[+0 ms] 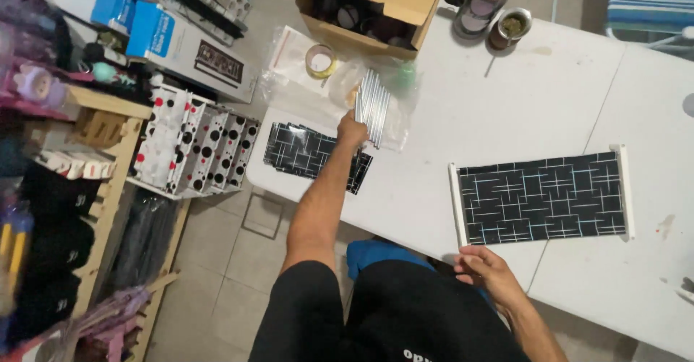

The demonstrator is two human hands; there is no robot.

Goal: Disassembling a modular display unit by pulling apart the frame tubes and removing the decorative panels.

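Observation:
My left hand (pixel 352 128) reaches far out over the white table (pixel 506 109) and touches a bundle of thin white rods (pixel 372 105) that lies on clear plastic bags (pixel 303 80); whether its fingers hold a rod I cannot tell. Beside that hand lies a stack of black sheets with a white line pattern (pixel 303 152). My right hand (pixel 486 269) rests at the table's near edge with loosely curled fingers, just below a black patterned sheet (pixel 542 197) that has a white rod along each short side.
An open cardboard box (pixel 376 7) and a tape roll (pixel 320 60) sit at the far end. A metal cup and a jar (pixel 499 11) stand further right. Left of the table are polka-dot boxes (pixel 195 145) and wooden shelves (pixel 108 159) over a tiled floor.

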